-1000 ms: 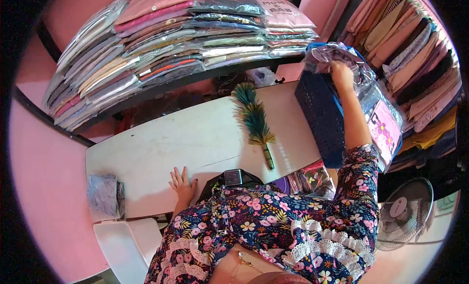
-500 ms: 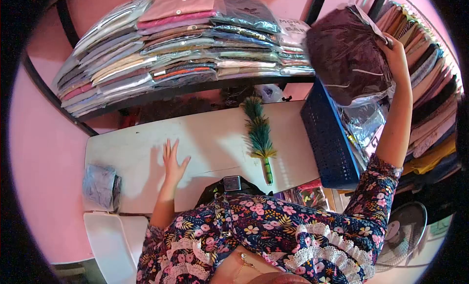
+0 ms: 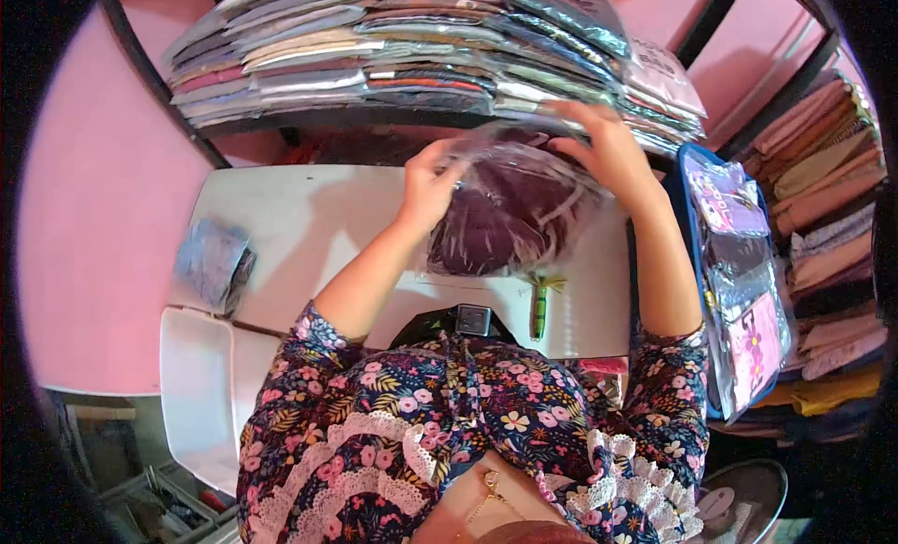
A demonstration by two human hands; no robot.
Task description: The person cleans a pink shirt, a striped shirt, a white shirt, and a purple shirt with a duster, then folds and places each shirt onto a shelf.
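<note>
The bagged maroon garment (image 3: 510, 221) hangs just above the middle of the desk (image 3: 309, 217). The left hand (image 3: 426, 184) grips its left edge and the right hand (image 3: 608, 151) clutches its top right (plastic crinkling between them). A green duster handle (image 3: 540, 305) lies on the desk beneath. A blue basket (image 3: 697, 154) stands at the desk's right end.

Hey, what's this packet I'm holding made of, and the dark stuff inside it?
The packet looks like thin clear plastic film with a glossy finish: it shows white glare streaks and crinkles where the left hand and right hand grip it. The fabric inside seems a soft, matte maroon cloth lying in folds; the weave is too blurred to tell.
</note>
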